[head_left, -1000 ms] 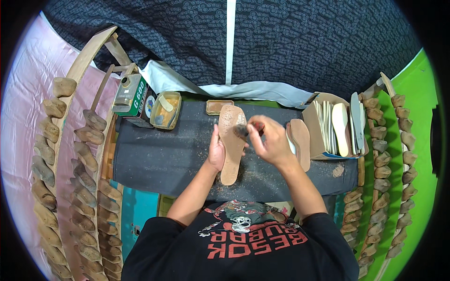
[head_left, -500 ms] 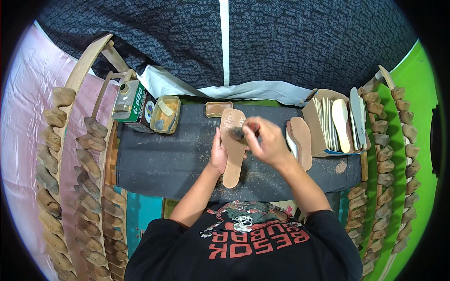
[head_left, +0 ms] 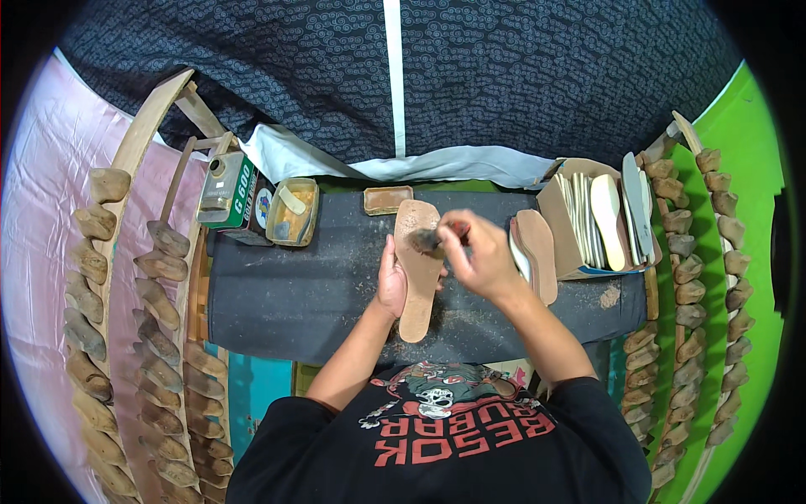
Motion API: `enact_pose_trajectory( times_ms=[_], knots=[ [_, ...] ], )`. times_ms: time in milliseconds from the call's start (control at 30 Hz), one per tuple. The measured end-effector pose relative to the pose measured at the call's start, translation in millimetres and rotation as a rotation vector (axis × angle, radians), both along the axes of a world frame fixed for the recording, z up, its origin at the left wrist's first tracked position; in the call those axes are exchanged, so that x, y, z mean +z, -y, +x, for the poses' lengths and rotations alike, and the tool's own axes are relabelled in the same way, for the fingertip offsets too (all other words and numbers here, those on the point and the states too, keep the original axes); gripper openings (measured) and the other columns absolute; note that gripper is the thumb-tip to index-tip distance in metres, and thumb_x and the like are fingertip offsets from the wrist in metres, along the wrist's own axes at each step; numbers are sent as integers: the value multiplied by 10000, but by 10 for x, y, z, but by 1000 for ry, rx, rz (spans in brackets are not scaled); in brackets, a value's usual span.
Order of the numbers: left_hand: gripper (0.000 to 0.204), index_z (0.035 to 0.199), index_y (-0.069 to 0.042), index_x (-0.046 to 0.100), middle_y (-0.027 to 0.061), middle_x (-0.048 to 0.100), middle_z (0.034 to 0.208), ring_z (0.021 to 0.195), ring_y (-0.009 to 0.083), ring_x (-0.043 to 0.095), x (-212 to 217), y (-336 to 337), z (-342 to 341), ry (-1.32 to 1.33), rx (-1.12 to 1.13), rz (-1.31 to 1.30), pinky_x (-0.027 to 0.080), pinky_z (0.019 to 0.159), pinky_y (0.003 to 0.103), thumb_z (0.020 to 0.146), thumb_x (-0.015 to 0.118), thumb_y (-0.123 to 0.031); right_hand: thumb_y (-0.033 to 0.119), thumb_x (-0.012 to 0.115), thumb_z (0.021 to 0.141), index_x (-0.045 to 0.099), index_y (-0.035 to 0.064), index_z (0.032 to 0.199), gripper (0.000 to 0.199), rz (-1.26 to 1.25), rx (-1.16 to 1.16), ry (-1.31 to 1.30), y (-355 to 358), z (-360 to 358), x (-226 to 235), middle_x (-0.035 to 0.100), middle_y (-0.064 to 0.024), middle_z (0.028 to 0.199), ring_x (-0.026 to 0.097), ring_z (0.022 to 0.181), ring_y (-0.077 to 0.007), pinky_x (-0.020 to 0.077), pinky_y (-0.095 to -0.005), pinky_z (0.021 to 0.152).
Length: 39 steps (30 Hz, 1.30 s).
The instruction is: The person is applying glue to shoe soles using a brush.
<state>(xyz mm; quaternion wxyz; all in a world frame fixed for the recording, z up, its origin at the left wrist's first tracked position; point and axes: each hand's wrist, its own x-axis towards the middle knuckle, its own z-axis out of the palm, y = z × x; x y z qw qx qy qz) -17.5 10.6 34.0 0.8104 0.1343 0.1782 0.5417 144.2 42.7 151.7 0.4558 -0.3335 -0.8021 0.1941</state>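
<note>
A brown shoe insole (head_left: 416,281) is held up over the dark cloth of the table, its wide end pointing away from me. My left hand (head_left: 389,284) grips it from beneath, with the thumb along its left edge and fingertips showing at the right edge. In my right hand (head_left: 484,259) is a small brush (head_left: 426,240) with dark bristles and a reddish handle, mostly covered by my fingers. The bristles touch or hover just over the upper part of the insole, where the surface looks rough and crumbly.
Brown insoles (head_left: 536,248) lie stacked at right, beside a cardboard box (head_left: 561,225) of pale insoles. At the back left stand a metal can (head_left: 222,195), a yellowish tub (head_left: 309,228) and a small tray (head_left: 388,200). Racks of wooden shoe lasts (head_left: 162,266) flank the table. Crumbs litter the cloth.
The brush has shifted slightly on the upper part of the insole and is less blurred. Both hands keep their grip. The whole view has moved a little.
</note>
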Motion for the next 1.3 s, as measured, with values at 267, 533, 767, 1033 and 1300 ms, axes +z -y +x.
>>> enact_pose_trajectory(
  times_ms=[267,533,767,1033,1300],
  knots=[
    [823,1373,-77,543,116,682,1100,854,269,704,12,-13,31,-62,-59,61,602,666,390,995,233,-738,57,658,936,634,-14,964,79,53,-195,-80,-269,26,162,678,-155,806,676,655,-249,525,-345,599],
    [822,1364,-92,555,96,684,1120,845,250,697,29,18,49,-88,-14,4,593,691,377,988,235,-749,45,653,918,625,-2,952,64,-46,-88,-28,167,-76,46,634,-154,747,653,615,-254,516,-351,579],
    [793,1373,-82,538,105,670,1115,859,254,696,-63,42,74,-100,-61,44,595,660,381,1000,258,-723,66,626,969,614,-6,967,73,1,-298,-107,-111,10,142,645,-122,713,633,582,-195,492,-336,548],
    [800,1383,-68,531,112,668,1121,870,256,696,-3,50,88,-116,-41,64,592,677,378,1007,246,-714,59,602,977,603,-1,988,62,-93,-251,-153,170,-30,70,631,-84,662,641,522,-153,486,-302,479],
    [795,1363,-70,545,107,665,1145,874,255,698,-4,31,107,-100,-57,72,593,684,374,1004,251,-716,68,626,971,595,-6,966,81,-36,-370,-218,-83,6,32,617,-83,665,616,552,-140,471,-312,511]
  ],
)
